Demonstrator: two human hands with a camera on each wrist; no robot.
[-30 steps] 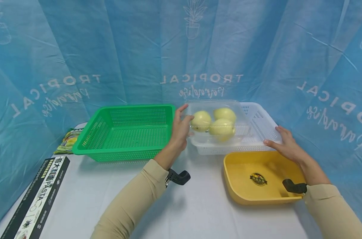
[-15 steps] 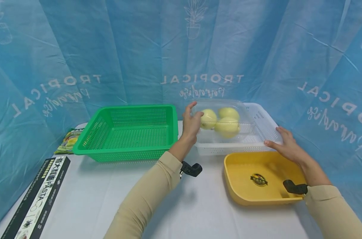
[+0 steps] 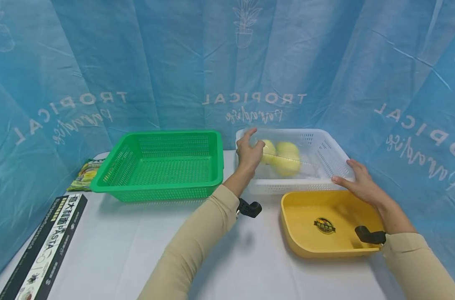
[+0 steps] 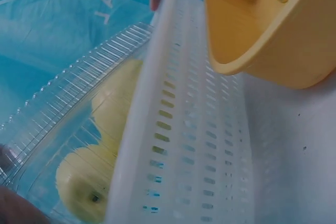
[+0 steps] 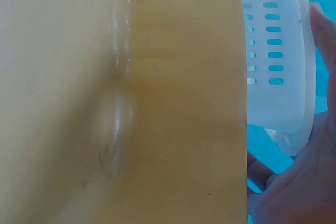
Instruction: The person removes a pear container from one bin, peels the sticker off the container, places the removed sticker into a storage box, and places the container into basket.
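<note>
My left hand [image 3: 250, 152] holds the left end of a clear plastic box [image 4: 84, 77] containing pale yellow-green apples [image 3: 286, 160]. The box sits down inside the white perforated basket [image 3: 272, 182], at its left part. In the left wrist view, its ribbed edge rises beside the basket's rim, and only parts of the left fingers [image 4: 16, 208] show at the corner. At the basket's front right corner, my right hand [image 3: 360, 183] grips the rim, its thumb and fingers spread around the corner.
A yellow tub [image 3: 306, 241] stands right in front of the white basket, under the right forearm. Left of the basket is a green perforated basket [image 3: 167, 185]. Farther left lie a pasta box [image 3: 49, 246] and a colourful packet [image 3: 85, 175]. A blue curtain [image 3: 182, 75] hangs behind.
My left hand has moved right with the clear box of apples, which has sunk lower into the white basket. The right hand stays at the basket's corner.
</note>
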